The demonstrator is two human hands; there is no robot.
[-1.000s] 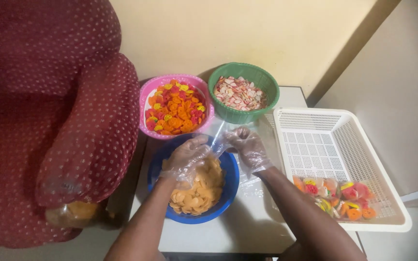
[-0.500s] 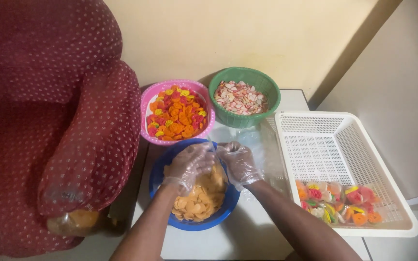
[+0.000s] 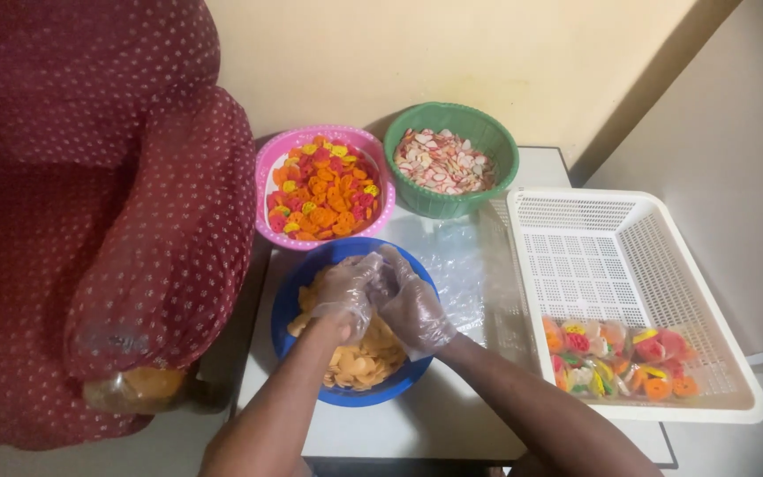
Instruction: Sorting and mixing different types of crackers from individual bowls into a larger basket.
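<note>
small clear packets [image 3: 615, 358] of mixed orange, red, yellow and pink snacks lie bunched along near end of white slotted basket [image 3: 629, 256], right side of table [image 3: 452, 424]. flat clear plastic bags [image 3: 457, 265] lie on table between blue bowl [image 3: 298, 305] and basket. no labels, signs or screens seen

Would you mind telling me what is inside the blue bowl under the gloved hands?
The blue bowl holds pale orange round chips. The left hand and right hand meet above its middle, so the chips beneath them, and anything they pinch, are hidden.
</note>
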